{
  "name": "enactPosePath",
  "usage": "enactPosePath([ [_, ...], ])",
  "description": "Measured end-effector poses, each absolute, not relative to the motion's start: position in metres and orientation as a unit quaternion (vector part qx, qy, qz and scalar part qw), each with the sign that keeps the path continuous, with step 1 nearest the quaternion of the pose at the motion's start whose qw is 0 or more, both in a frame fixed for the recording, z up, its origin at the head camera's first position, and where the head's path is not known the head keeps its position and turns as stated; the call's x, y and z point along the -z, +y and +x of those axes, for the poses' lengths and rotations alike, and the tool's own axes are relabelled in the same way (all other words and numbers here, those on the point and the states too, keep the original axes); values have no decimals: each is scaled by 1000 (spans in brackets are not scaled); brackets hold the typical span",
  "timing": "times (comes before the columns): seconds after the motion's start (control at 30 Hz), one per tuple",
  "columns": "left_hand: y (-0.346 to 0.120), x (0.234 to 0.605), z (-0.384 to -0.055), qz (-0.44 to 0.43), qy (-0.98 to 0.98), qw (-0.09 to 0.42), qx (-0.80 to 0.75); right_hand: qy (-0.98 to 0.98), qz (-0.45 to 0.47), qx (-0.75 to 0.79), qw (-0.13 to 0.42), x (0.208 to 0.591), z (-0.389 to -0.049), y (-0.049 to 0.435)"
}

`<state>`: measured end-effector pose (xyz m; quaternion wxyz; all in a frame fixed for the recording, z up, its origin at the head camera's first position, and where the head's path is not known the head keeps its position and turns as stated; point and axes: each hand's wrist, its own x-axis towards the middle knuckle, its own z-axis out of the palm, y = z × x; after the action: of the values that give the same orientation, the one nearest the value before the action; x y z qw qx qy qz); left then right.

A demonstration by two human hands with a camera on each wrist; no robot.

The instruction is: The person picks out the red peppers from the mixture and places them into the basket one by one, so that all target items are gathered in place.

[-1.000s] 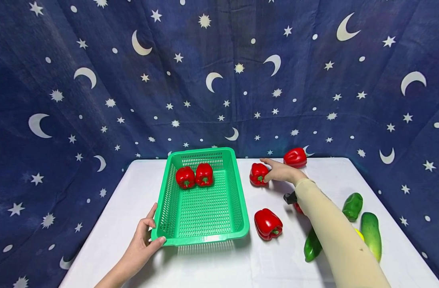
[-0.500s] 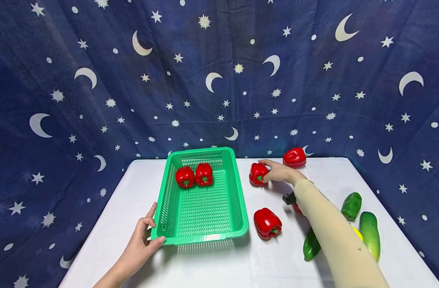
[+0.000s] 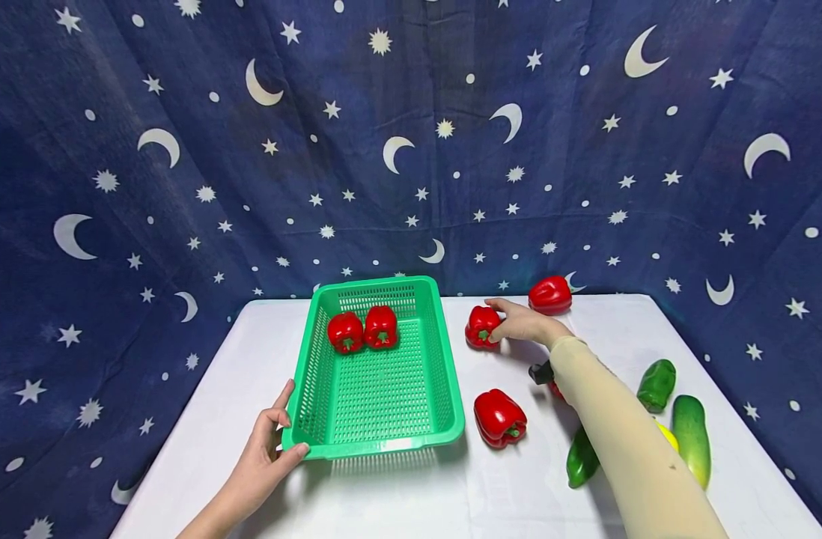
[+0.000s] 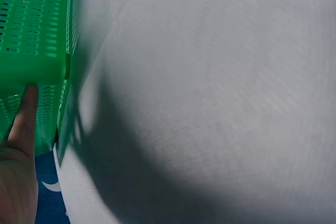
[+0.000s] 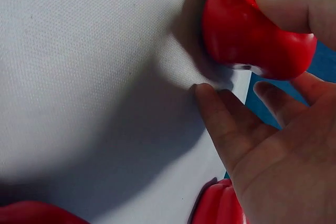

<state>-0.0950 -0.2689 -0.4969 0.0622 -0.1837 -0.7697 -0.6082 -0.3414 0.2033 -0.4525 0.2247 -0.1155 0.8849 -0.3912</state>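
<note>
In the head view, my left hand point(image 3: 259, 453) holds the near-left corner of a green plastic basket point(image 3: 373, 449), thumb on the rim and fingers along the outer side. Two red bell peppers, a left one point(image 3: 346, 333) and a right one point(image 3: 381, 327), lie inside towards the back. To the right of the basket, my right hand point(image 3: 527, 326) pinches another red bell pepper point(image 3: 479, 323) on the table. The right wrist view has the thumb against that pepper point(image 5: 252, 30) beside its green stem. An index finger reaches behind it, and the other fingers are spread.
One red bell pepper point(image 3: 500, 419) lies right of the basket, another point(image 3: 550, 295) at the back edge. A red thing is mostly hidden under my right forearm point(image 3: 613, 419). Green vegetables point(image 3: 691, 442) and a yellow item point(image 3: 668, 436) lie to the right. A patterned curtain point(image 3: 411, 150) hangs behind.
The right index finger has come down closer around the bell pepper. My left hand and the basket stay in place; the whole view shifts very slightly.
</note>
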Motion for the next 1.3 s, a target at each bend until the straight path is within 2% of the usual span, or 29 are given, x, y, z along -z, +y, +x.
enactPosePath([
  [0.57,-270,500,-96,-168,-777,37,606,886,-111,394,218,456,-343,200],
  [1.3,-269,499,-97,-158,-771,35,616,886,-116,399,204,461,-343,199],
])
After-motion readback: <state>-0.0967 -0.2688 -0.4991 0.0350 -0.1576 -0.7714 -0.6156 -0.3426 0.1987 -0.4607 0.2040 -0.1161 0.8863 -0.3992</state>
